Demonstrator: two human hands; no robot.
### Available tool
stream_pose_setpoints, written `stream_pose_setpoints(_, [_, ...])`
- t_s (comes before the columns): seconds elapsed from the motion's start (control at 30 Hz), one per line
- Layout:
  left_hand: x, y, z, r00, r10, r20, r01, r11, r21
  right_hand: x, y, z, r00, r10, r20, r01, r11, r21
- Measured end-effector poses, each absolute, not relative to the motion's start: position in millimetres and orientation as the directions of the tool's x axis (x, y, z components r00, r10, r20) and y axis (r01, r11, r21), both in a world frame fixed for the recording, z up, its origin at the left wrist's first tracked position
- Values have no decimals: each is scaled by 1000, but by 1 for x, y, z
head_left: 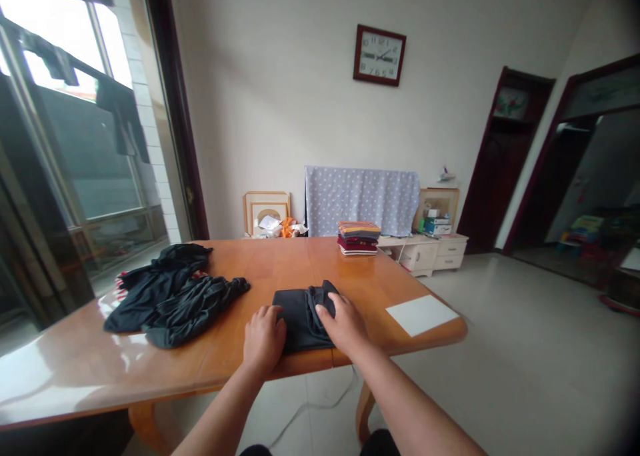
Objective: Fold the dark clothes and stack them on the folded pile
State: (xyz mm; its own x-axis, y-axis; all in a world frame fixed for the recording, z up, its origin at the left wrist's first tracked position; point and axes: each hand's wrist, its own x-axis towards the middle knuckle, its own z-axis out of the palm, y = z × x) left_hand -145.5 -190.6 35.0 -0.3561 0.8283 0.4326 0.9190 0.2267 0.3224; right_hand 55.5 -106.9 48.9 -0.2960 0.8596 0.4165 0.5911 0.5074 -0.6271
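Observation:
A dark garment (293,316), folded into a rough rectangle, lies at the front edge of the wooden table. Its right part is bunched up into loose folds. My right hand (345,321) is closed round that bunched cloth, thumb on the near side and fingers over the top. At the garment's left edge, my left hand (264,337) has its fingers curled on the cloth; the fingertips are partly hidden. To the left, a loose heap of dark clothes (175,303) lies crumpled, with some red-and-white striped cloth (121,287) showing beneath it.
A neat stack of folded clothes (359,237) stands near the far edge of the wooden table (280,259). A white sheet (421,315) lies by the right corner. Behind are a polka-dot cloth cover (360,199) and a white cabinet (423,256). A cable (320,407) runs across the floor.

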Motion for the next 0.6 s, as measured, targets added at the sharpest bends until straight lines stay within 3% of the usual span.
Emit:
stream_pose_setpoints(0.13, [-139, -193, 32, -215, 905, 366, 944, 95, 317, 38, -123, 35, -379, 879, 289, 650, 475, -593])
stream_pose_setpoints(0.33, [-134, -198, 34, -262, 917, 302, 937, 166, 308, 44, -108, 17, -263, 889, 376, 402, 455, -795])
stream_pose_setpoints(0.47, [-133, -198, 38, -273, 922, 274, 933, 185, 309, 67, -90, 15, -35, 959, 283, 186, 284, -940])
stream_pose_setpoints(0.6, [-133, -198, 36, -264, 917, 299, 941, 176, 290, 98, -73, 2, 242, 970, 14, -177, 59, -983])
